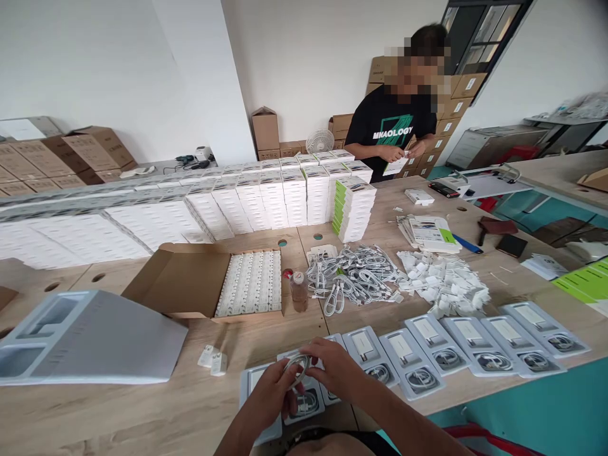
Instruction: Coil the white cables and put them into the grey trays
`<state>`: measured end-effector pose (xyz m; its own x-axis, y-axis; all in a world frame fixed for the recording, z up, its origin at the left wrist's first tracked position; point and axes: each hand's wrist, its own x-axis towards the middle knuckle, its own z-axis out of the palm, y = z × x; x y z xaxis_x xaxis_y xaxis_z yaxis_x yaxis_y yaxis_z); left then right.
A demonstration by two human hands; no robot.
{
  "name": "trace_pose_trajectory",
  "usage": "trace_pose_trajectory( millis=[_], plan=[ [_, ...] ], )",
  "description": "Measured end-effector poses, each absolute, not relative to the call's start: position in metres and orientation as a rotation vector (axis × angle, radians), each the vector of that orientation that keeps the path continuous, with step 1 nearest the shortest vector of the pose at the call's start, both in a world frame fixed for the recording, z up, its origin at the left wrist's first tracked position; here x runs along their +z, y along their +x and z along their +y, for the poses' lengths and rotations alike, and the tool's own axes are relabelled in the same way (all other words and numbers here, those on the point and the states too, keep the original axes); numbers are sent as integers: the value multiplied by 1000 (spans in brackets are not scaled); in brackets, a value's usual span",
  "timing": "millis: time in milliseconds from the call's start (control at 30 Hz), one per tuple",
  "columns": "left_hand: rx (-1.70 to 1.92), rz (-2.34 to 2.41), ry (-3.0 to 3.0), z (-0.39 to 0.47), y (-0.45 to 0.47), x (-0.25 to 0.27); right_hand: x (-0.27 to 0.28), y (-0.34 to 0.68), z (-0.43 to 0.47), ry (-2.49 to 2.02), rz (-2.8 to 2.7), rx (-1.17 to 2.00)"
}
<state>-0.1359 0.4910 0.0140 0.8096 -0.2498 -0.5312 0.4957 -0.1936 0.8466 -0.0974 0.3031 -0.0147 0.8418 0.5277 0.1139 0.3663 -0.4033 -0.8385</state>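
Note:
A coiled white charging cable is pinched between my left hand and my right hand, just above the trays at the table's front edge. The fingers of both hands are closed round the coil. Below the left hand, a white plastic tray has another coiled cable in its lower compartment. My hands and forearms partly cover the nearest trays. To the right, several trays stand in a row, each with a white charger in the upper compartment and a coiled cable in the lower one.
Piles of grey-white cables and small white pieces lie mid-table. Nearby are a bottle, an open carton of chargers, two loose chargers and stacked trays. White boxes line the back. A person stands across the table.

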Motion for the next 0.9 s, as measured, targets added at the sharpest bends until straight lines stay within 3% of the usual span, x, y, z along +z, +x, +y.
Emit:
trace_pose_trajectory(
  millis=[333, 567, 900],
  plan=[
    [-490, 153, 1923, 501, -140, -17, -4, -105, 313, -2459, -526, 217],
    [-534, 133, 1900, 497, -152, -42, -14, -101, 328, -1967, -214, 328],
    [-539, 157, 1501, 487, -146, -28, -34, -115, 341, -1464, 8, 578]
  ],
)
